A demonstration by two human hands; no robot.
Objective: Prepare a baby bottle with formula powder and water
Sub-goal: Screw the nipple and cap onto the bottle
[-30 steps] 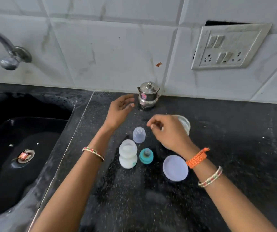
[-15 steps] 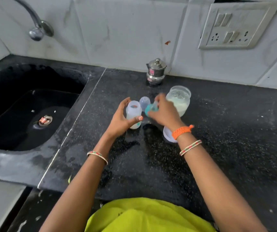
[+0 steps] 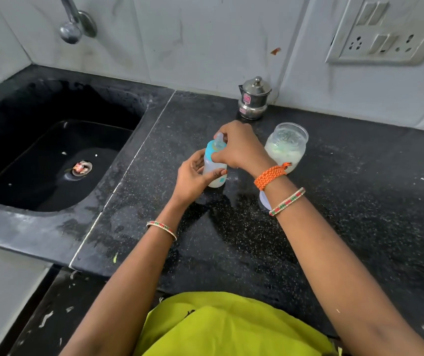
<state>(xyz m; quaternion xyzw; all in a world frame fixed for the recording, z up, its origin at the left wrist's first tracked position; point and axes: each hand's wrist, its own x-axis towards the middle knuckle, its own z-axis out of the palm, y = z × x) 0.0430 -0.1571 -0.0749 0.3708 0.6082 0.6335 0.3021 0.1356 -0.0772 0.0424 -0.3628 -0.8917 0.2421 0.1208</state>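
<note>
A small translucent baby bottle (image 3: 215, 173) stands on the black counter (image 3: 359, 214), with whitish liquid at its bottom. My left hand (image 3: 193, 177) grips its body from the left, thumb across the front. My right hand (image 3: 239, 147) holds the teal ring with its clear teat (image 3: 214, 146) on the bottle's neck, fingers curled round it. An open clear jar of white formula powder (image 3: 286, 147) sits just right of my right hand. The jar's pale lid (image 3: 263, 200) lies flat on the counter, mostly hidden under my right wrist.
A small steel pot with a lid (image 3: 254, 98) stands by the tiled wall behind the bottle. A black sink (image 3: 51, 155) lies to the left under a tap (image 3: 73, 27). A switch and socket plate (image 3: 385, 29) is on the wall at the right.
My left hand moved from near the steel pot and took hold of the bottle. My right hand picked up the teal teat ring and set it on the bottle's neck. The camera dropped lower.
</note>
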